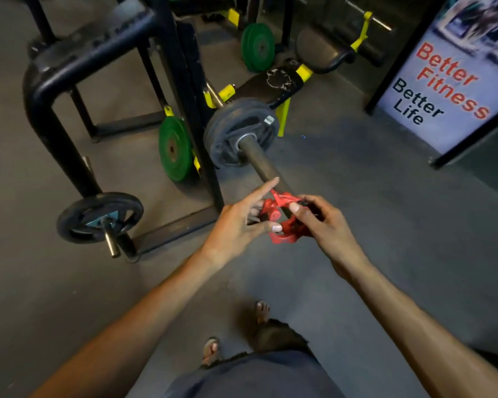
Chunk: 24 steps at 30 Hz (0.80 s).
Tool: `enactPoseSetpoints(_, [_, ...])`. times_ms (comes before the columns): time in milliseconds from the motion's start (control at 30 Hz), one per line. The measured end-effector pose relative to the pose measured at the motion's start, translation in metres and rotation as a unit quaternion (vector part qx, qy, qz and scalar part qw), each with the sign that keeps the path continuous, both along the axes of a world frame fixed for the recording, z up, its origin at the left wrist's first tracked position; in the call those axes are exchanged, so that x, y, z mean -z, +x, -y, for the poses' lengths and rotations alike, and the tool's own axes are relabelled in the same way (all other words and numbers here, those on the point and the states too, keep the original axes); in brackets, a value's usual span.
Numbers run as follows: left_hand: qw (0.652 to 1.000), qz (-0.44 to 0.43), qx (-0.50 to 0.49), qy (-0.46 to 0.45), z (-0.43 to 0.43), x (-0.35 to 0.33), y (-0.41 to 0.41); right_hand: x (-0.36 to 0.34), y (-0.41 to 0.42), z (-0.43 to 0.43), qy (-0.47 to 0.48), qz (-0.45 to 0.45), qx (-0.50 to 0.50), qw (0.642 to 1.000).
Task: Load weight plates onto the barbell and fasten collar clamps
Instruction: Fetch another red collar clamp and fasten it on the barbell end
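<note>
A dark barbell sleeve [259, 160] points toward me, with a black weight plate [236, 130] pushed up its far end. At the sleeve's near tip I hold a red collar clamp [282, 222] with both hands. My left hand [242, 222] grips its left side, index finger stretched out toward the sleeve. My right hand [322, 222] pinches its right side, thumb on the lever. Whether the clamp is around the sleeve tip is hidden by my fingers.
A black rack frame [78, 67] stands left, with a green plate [174, 147] and a small black plate [98, 216] stored on its pegs. A bench [273, 84] lies behind the bar. More green plates [258, 47] sit further back. A sign [449, 81] stands at right. My sandalled feet [236, 331] are below.
</note>
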State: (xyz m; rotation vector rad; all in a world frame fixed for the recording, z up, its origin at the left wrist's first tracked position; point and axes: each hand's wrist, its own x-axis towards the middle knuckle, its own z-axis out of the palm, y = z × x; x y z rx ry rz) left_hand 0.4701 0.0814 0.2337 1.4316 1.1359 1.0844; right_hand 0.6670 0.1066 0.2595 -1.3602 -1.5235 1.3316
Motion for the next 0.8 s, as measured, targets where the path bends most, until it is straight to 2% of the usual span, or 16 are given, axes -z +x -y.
enactPoseSetpoints(133, [1.000, 0.012, -0.021, -0.010, 0.009, 0.019, 0.035, 0.019, 0.021, 0.005, 0.011, 0.008, 0.050, 0.999])
enactPoseSetpoints(333, [0.991, -0.101, -0.082, 0.030, 0.016, 0.050, 0.074, 0.040, 0.051, 0.007, 0.022, 0.036, 0.057, 0.997])
enactPoseSetpoints(500, [0.964, -0.234, -0.105, 0.067, 0.014, 0.071, 0.092, 0.067, 0.071, 0.000, -0.006, 0.026, 0.023, 0.999])
enactPoseSetpoints(800, [0.943, -0.288, -0.157, 0.063, 0.016, 0.092, 0.114, 0.099, 0.101, -0.028, -0.035, 0.026, -0.112, 0.993])
